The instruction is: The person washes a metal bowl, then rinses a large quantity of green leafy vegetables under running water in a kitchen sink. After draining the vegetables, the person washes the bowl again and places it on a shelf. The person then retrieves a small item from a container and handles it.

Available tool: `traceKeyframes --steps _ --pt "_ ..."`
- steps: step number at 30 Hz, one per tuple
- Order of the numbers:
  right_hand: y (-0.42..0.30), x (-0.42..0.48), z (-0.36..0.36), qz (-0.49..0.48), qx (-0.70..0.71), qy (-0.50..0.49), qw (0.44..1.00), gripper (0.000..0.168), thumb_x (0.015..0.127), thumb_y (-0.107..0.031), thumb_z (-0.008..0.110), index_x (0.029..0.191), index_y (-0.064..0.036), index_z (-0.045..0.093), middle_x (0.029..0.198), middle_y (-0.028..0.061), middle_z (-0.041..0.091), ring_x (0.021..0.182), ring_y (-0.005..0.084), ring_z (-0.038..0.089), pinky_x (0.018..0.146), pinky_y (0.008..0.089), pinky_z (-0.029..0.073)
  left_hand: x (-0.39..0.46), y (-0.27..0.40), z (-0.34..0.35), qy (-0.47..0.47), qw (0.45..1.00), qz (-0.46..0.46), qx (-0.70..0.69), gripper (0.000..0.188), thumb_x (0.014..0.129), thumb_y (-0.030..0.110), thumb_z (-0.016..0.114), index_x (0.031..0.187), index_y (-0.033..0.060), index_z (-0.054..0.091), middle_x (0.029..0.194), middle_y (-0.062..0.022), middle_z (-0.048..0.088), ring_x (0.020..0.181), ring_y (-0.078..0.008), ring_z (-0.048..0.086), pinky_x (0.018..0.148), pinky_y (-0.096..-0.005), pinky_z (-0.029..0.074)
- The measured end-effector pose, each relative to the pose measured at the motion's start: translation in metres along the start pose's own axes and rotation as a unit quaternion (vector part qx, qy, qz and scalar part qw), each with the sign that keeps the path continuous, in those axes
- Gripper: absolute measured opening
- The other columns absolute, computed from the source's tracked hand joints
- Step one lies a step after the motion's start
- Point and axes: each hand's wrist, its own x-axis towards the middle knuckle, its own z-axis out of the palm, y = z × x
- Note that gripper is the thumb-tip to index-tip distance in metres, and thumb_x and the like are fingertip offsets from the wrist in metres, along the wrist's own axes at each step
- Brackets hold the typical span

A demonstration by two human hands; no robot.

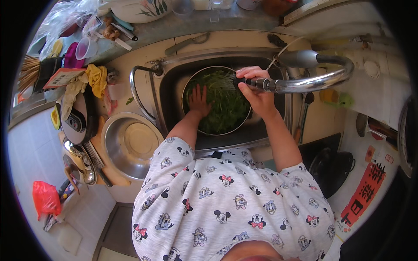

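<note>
Leafy greens (225,112) fill a round basin (218,134) that stands in the stainless-steel sink (169,84). My left hand (199,101) lies on the greens at the basin's left side, fingers spread and palm down. Around the black spray head of a chrome faucet (302,85) my right hand (259,91) is closed, at the basin's upper right. Water sprays from the head leftward onto the greens. Most of the basin's inside is hidden under the leaves.
An empty steel bowl (137,145) sits left of the sink, beside a cutting board (120,179) with a knife (104,176). A second, thin chrome tap (132,81) curves along the sink's left edge. Behind the sink lies a green-handled tool (183,45). A black wok (333,173) is at right.
</note>
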Motion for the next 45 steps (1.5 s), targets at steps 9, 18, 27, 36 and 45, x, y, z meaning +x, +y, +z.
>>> traceKeyframes --steps 9,18,27,36,45 --pt "-0.007 -0.005 -0.012 0.128 -0.073 -0.003 0.989 0.019 0.078 -0.005 0.067 0.093 -0.007 0.055 0.084 -0.0002 0.062 0.069 0.0059 0.056 0.065 0.0221 0.045 -0.012 0.019 -0.026 0.035 0.998 -0.023 0.039 0.081 0.086 0.041 0.054 0.148 0.0122 0.011 0.154 -0.0142 0.001 0.141 -0.0316 0.005 0.11 -0.0557 0.013" --pt "-0.024 -0.005 -0.022 0.206 -0.049 -0.052 0.976 0.016 0.081 -0.001 0.064 0.094 -0.008 0.058 0.085 -0.0054 0.056 0.069 0.0003 0.047 0.063 0.0173 0.038 -0.055 0.058 0.005 -0.053 0.968 0.21 0.126 0.063 0.088 0.038 0.049 0.145 0.0282 0.023 0.154 -0.0043 0.012 0.141 -0.0245 0.012 0.108 -0.0624 0.012" --pt "-0.015 -0.006 -0.009 0.077 -0.092 0.003 0.993 0.018 0.074 -0.003 0.068 0.089 -0.006 0.058 0.09 0.0072 0.062 0.09 0.0222 0.061 0.079 0.0325 0.047 -0.049 0.053 0.03 -0.047 0.958 0.225 0.174 0.065 0.09 0.047 0.046 0.146 0.0329 0.017 0.155 -0.0024 0.006 0.142 -0.0249 0.005 0.108 -0.0629 0.007" --pt "-0.001 -0.004 -0.006 0.102 -0.053 -0.024 0.993 0.025 0.079 0.007 0.062 0.098 -0.005 0.05 0.099 0.0094 0.059 0.097 0.0172 0.058 0.086 0.0306 0.046 -0.053 0.055 0.008 -0.086 0.968 0.211 0.102 0.063 0.09 0.046 0.046 0.146 0.0311 0.021 0.155 -0.002 0.007 0.142 -0.0247 0.006 0.107 -0.0643 0.004" --pt "0.004 0.0 -0.011 0.156 -0.004 -0.026 0.987 0.012 0.081 -0.006 0.064 0.092 -0.007 0.059 0.087 -0.0011 0.062 0.072 0.0034 0.05 0.066 0.0203 0.041 -0.028 0.061 -0.023 -0.054 0.636 -0.068 -0.767 0.059 0.094 0.046 0.038 0.142 0.0124 0.03 0.144 -0.0125 0.035 0.137 -0.028 0.025 0.109 -0.0568 0.011"
